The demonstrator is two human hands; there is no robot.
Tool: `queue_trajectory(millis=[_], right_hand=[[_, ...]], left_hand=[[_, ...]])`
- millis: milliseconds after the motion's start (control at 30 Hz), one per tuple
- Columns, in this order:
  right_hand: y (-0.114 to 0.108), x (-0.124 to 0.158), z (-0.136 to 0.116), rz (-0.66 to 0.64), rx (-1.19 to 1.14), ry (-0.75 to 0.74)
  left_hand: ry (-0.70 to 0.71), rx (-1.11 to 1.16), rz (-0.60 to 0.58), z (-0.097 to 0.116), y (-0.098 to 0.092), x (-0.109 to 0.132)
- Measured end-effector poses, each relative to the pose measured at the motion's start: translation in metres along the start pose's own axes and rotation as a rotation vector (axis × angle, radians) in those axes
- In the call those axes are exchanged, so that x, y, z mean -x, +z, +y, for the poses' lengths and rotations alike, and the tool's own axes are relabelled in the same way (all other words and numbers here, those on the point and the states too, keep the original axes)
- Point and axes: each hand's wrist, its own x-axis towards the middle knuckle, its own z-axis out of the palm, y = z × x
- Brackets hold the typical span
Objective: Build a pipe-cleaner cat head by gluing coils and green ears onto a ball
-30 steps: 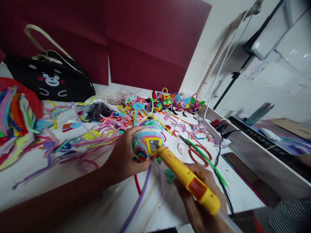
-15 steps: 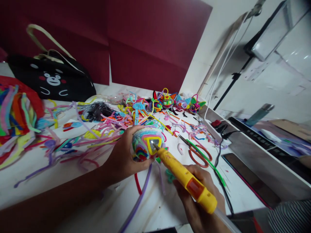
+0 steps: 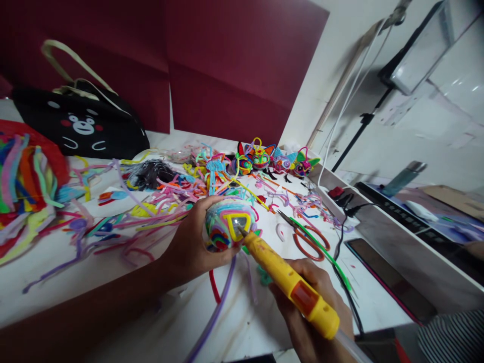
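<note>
My left hand [image 3: 191,242] is wrapped round a ball covered in coloured pipe cleaners [image 3: 229,222], held just above the white table [image 3: 56,262]. A yellow triangle outline with a clear patch inside faces me on the ball. My right hand [image 3: 310,307] grips a yellow pen-shaped glue gun [image 3: 291,285] with an orange button. Its metal tip touches the lower edge of the yellow triangle. A clear glue stick pokes out of the gun's rear end.
Loose pipe cleaners [image 3: 124,212] of many colours cover the table. Red-handled scissors [image 3: 308,237] lie right of the ball. Several finished pipe-cleaner cat heads [image 3: 272,159] stand at the back. A black bear-face bag [image 3: 79,126] sits far left. A phone [image 3: 389,280] and keyboard [image 3: 401,212] lie right.
The glue gun's tip has crept slightly left along the triangle's lower edge, and my right hand has dropped a little. The left hand and ball have stayed put.
</note>
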Motion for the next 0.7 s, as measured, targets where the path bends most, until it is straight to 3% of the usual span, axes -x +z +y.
queue_trajectory(millis=[400,467,567,700], right_hand=[[0.000,0.004,0.000,0.057,-0.161,0.117],[-0.006,0.002,0.000,0.047,-0.284,0.212],[-0.017,-0.008,0.006,-0.055,-0.566,0.486],[-0.032,-0.036,0.025,-0.149,-0.919,0.747]], left_hand=[[-0.037,0.023,-0.033,0.003,-0.002,0.000],[-0.059,0.034,-0.051,0.003,-0.002,0.000],[-0.134,0.066,-0.070,0.004,-0.003,-0.002],[-0.214,0.085,-0.047,0.002,-0.002,-0.004]])
